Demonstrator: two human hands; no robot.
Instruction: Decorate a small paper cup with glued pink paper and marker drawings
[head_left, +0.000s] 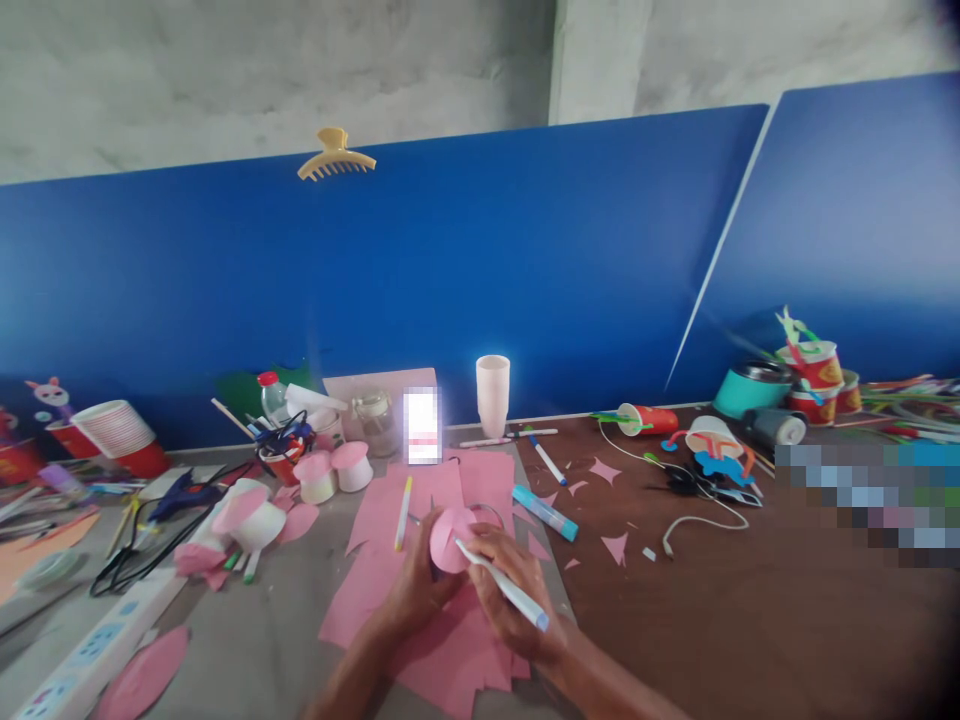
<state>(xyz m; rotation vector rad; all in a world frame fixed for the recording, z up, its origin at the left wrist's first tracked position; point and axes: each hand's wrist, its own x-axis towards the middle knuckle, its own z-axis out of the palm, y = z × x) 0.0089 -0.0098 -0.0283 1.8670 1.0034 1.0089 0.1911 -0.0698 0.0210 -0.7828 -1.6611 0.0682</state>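
- Drawing on a pink disc (450, 538) looks to be the step in hand: the right hand (504, 590) is closed round a white pen (501, 585), its tip touching the disc's face.
- The left hand (417, 588) curls under the disc's left edge, tilting it up over the pink paper sheets (420, 600) on the table (750, 620).
- No marks can be made out on the disc, so I judge the drawing barely begun.
- Two mushroom-like paper cups (334, 472) with pink caps stand finished near the back, and more lie at the left.
- A glue stick (545, 512) and a yellow marker (403, 512) lie just beside the hands, untouched.
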